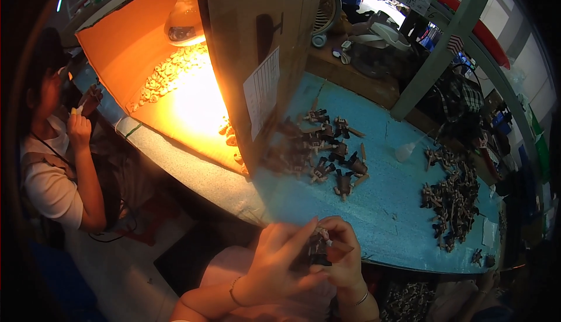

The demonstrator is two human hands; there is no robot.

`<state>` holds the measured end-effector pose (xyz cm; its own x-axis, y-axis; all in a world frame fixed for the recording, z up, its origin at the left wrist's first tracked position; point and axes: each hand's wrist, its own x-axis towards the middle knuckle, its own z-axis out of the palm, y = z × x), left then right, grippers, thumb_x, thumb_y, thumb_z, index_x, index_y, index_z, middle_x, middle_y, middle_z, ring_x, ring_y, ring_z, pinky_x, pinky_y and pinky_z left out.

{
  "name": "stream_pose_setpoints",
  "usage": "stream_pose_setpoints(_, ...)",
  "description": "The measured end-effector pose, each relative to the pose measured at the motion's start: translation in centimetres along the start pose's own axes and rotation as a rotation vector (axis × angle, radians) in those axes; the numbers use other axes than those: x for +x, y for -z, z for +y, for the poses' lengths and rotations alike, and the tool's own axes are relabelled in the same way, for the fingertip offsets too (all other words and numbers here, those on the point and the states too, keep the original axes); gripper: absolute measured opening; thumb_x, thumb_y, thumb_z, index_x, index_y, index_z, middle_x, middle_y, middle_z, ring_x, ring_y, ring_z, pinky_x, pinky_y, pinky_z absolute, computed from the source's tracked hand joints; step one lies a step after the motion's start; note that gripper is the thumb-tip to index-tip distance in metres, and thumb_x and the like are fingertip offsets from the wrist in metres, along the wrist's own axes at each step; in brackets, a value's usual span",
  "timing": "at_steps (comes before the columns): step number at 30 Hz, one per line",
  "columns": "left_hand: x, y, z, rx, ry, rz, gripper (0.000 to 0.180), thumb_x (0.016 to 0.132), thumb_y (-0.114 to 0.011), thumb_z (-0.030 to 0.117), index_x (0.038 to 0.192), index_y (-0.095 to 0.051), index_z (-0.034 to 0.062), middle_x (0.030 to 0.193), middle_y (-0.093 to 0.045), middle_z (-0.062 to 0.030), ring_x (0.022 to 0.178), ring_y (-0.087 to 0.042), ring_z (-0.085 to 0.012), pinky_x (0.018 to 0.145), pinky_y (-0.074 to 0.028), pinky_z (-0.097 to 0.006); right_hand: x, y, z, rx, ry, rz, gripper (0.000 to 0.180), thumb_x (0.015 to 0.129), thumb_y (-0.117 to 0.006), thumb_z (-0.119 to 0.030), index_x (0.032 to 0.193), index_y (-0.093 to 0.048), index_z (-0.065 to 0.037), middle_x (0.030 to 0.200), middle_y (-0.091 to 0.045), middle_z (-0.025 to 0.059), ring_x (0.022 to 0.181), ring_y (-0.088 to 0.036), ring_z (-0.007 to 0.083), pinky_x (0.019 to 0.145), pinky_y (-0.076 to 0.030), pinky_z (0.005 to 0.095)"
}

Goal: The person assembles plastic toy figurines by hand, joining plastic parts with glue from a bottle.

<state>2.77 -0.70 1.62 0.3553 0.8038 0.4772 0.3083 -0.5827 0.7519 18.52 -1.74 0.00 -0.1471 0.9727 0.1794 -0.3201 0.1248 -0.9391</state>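
Observation:
Close in front of my body, at the near edge of the blue table, I hold a small dark figurine (319, 254) with a pale part near its top. My left hand (274, 266) presses it from the left, with the fingers reaching up to its top. On the other side my right hand (346, 252) has its thumb and fingers curled round it. Part of the figurine is hidden by my fingers. Just beyond my hands lies a loose group of similar brown and black figurines (343, 183), some with pale stick-like parts.
A larger pile of figurines (453, 199) lies at the table's right, near a small white bottle (404, 152). To the left, a cardboard box (134, 30) holds a glowing lamp (186, 24) over many small pieces (169, 74). A co-worker (64, 164) sits at the far left.

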Motion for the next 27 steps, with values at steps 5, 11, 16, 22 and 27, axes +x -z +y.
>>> stream_pose_setpoints(5, 0.1, -0.6, -0.2, 0.026, 0.067, 0.087, 0.078, 0.06, -0.078, 0.033, 0.124, -0.048, -0.001, 0.097, -0.056, -0.0113, 0.085, -0.052, -0.0265, 0.077, -0.04, -0.037, 0.1, 0.3, 1.3, 0.105, -0.021, 0.007, 0.064, 0.067, -0.08, -0.014, 0.116, -0.041, 0.0, 0.112, -0.044, 0.0069, 0.106, -0.048, 0.0192, 0.09, -0.043, 0.0324)
stream_pose_setpoints(11, -0.4, -0.6, -1.0, 0.038, 0.023, 0.087, 0.091, 0.061, -0.082, 0.036, 0.13, -0.037, -0.0027, 0.114, -0.053, -0.0133, 0.1, -0.048, -0.0239, 0.086, -0.04, -0.035, -0.3, 0.6, 1.9, 0.214, -0.105, 0.042, 0.067, 0.068, -0.078, -0.019, 0.12, -0.04, -0.001, 0.116, -0.047, 0.0097, 0.111, -0.048, 0.0209, 0.095, -0.04, 0.034)
stream_pose_setpoints(16, 0.0, 0.0, -1.8, 0.003, -0.039, 0.093, 0.083, 0.059, -0.082, 0.038, 0.122, -0.047, -0.0028, 0.103, -0.059, -0.0107, 0.09, -0.053, -0.0219, 0.08, -0.043, -0.033, -0.4, 0.2, 1.3, 0.278, -0.169, 0.03, 0.07, 0.066, -0.077, -0.023, 0.121, -0.04, -0.001, 0.116, -0.05, 0.0112, 0.11, -0.05, 0.0218, 0.095, -0.039, 0.0347)
stream_pose_setpoints(22, 0.6, 0.4, -1.9, -0.043, -0.037, 0.065, 0.074, 0.058, -0.082, 0.039, 0.114, -0.054, -0.0002, 0.093, -0.061, -0.0086, 0.079, -0.053, -0.0184, 0.073, -0.043, -0.03, -0.4, 0.2, 0.7, 0.388, -0.259, 0.019, 0.072, 0.067, -0.076, -0.024, 0.123, -0.038, -0.001, 0.118, -0.049, 0.0123, 0.11, -0.05, 0.0219, 0.096, -0.039, 0.0353)
stream_pose_setpoints(27, 0.8, 0.1, -2.4, -0.136, -0.031, 0.006, 0.067, 0.064, -0.08, 0.033, 0.115, -0.052, 0.0008, 0.097, -0.06, -0.0094, 0.079, -0.053, -0.0183, 0.073, -0.044, -0.03, -0.9, 0.4, 0.7, 0.326, -0.227, 0.092, 0.072, 0.069, -0.074, -0.021, 0.126, -0.035, 0.0, 0.121, -0.048, 0.0136, 0.111, -0.049, 0.0218, 0.096, -0.038, 0.0356)
